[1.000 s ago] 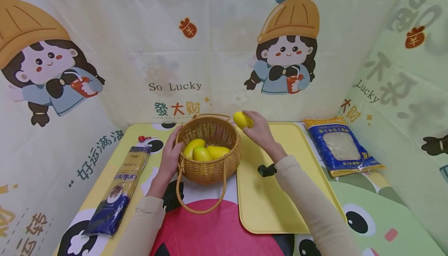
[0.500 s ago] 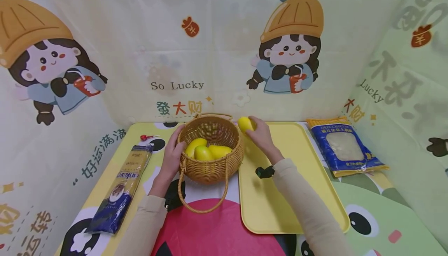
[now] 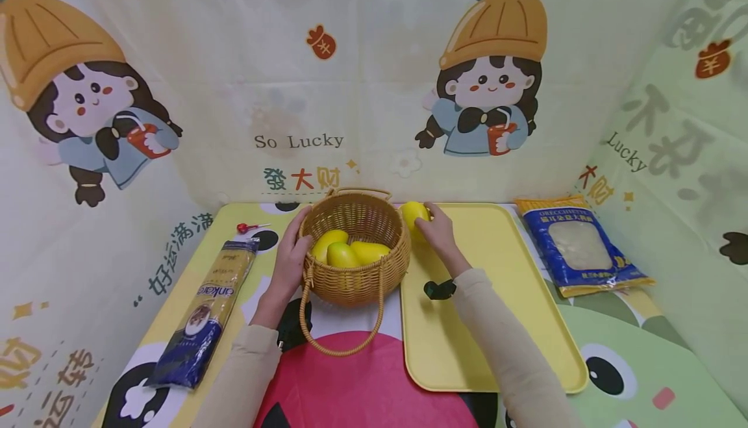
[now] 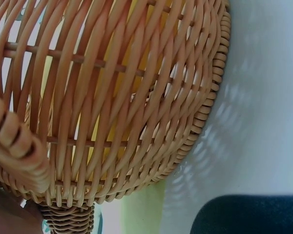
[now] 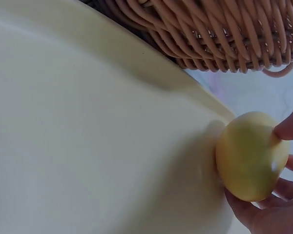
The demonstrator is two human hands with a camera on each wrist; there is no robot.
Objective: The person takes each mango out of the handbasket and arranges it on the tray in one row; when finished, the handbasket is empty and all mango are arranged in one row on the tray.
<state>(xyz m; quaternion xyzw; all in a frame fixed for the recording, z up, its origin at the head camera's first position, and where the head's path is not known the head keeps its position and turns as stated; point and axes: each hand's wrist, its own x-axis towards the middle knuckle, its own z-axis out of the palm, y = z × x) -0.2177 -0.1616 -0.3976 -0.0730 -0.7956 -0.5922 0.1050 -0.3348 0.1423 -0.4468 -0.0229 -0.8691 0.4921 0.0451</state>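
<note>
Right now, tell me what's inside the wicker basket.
Three yellow mango-like fruits show inside the wicker basket. They cover the bottom beneath them, so anything under there cannot be seen.

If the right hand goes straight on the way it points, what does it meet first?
Past the mango in the right hand, probably the printed backdrop; depth is unclear, so the far rim of the yellow tray could come first. The wicker basket sits close on the left.

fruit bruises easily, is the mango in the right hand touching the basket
Apart. The right wrist view shows a plain gap between the held mango and the basket above it in the picture.
</note>
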